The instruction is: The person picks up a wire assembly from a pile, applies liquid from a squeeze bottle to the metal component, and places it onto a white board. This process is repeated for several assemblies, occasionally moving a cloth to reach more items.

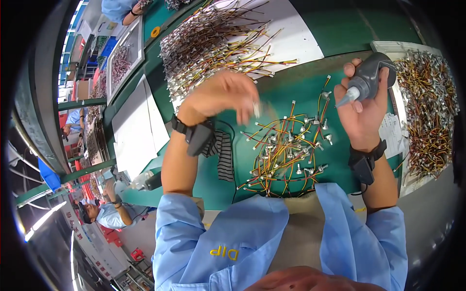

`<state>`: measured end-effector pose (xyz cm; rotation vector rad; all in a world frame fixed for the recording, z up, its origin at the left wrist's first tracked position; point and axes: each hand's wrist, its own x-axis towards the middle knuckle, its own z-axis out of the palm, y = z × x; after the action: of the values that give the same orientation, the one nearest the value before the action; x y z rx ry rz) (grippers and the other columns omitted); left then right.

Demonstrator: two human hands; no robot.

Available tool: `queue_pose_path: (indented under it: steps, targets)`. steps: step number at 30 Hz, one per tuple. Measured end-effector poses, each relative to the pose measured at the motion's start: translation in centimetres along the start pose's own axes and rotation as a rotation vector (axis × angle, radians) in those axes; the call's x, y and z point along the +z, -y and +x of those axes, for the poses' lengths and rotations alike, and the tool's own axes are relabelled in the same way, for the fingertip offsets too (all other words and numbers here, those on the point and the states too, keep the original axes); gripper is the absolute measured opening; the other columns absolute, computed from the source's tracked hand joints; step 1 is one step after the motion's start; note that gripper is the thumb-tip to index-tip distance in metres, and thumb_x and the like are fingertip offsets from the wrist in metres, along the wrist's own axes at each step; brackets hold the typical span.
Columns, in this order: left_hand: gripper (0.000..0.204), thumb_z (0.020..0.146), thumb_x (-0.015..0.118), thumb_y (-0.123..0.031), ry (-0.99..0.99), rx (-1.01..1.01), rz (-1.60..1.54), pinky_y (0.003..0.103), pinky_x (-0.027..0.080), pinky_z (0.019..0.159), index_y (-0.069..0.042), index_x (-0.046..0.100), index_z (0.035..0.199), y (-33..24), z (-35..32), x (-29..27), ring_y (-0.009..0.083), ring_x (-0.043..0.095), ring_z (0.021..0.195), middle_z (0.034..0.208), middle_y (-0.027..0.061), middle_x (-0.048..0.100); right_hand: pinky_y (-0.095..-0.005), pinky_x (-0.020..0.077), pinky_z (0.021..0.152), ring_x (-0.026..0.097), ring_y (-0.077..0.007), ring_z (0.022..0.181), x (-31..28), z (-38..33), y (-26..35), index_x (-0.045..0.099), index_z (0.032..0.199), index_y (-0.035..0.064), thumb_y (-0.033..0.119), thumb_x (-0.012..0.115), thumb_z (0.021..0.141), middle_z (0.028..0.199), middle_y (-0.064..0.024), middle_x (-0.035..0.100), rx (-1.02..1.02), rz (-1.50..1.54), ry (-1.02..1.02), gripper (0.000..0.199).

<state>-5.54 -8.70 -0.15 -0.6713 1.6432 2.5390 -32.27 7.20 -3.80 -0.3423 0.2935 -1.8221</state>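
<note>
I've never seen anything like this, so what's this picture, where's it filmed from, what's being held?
There's no machine, just a person working bare-handed. One wide fisheye camera view, worn on the person's head, looks down, so straight edges bend. The right hand holds a grey squeeze bottle with a pointed tip. The left hand is blurred, perhaps pinching something small. On the green bench lie loose wired metal parts. A bigger heap sits on a white sheet, and a pale tray of similar parts stands at the right.
</note>
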Motion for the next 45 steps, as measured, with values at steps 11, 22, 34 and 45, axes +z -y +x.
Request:
queue_pose_path:
  steps: [11, 22, 34, 45]
  targets:
    - [0.015, 0.086, 0.067, -0.012, -1.058, 0.435, 0.866, 0.028, 0.053, 0.072, 0.000, 0.070, 0.095, 0.3, 6.2, -14.1, 0.0181, 0.068, 0.081, 0.083, 0.0092, 0.071, -0.0228, 0.0365, 0.054, 0.041, -0.0072, 0.048, -0.1, 0.2, -0.4, 0.048, 0.112, -0.0010, 0.046, 0.039, 0.101, 0.100, -0.0120, 0.056, 0.043, 0.042, -0.053, 0.049]
    - [0.021, 0.082, 0.072, -0.016, -1.269, 0.493, 1.204, 0.027, 0.051, 0.071, -0.002, 0.071, 0.097, 0.5, 6.2, -13.4, 0.0161, 0.068, 0.075, 0.083, 0.0062, 0.072, -0.0219, 0.0371, 0.055, 0.039, -0.0066, 0.046, -0.1, -0.1, -0.6, 0.049, 0.111, -0.0003, 0.047, 0.041, 0.100, 0.099, -0.0109, 0.057, 0.066, 0.017, -0.104, 0.049]
    - [0.023, 0.077, 0.071, -0.007, -0.181, 0.057, 1.190, 0.034, 0.050, 0.072, -0.005, 0.067, 0.099, 3.9, 1.7, 8.5, 0.0253, 0.063, 0.082, 0.099, 0.0092, 0.063, -0.0238, 0.0480, 0.052, 0.051, -0.0099, 0.045, 0.1, 0.3, -1.1, 0.060, 0.102, 0.0036, 0.048, 0.042, 0.099, 0.094, -0.0159, 0.067, 0.069, 0.115, -0.085, 0.048]
    - [0.016, 0.078, 0.070, -0.010, -0.313, 0.322, 1.223, 0.039, 0.048, 0.072, -0.006, 0.067, 0.093, 5.3, 7.0, 10.1, 0.0321, 0.060, 0.085, 0.092, 0.0113, 0.062, -0.0237, 0.0479, 0.053, 0.052, -0.0109, 0.046, -0.2, 0.0, -1.3, 0.061, 0.097, 0.0034, 0.048, 0.044, 0.098, 0.094, -0.0168, 0.067, 0.055, 0.095, -0.081, 0.047]
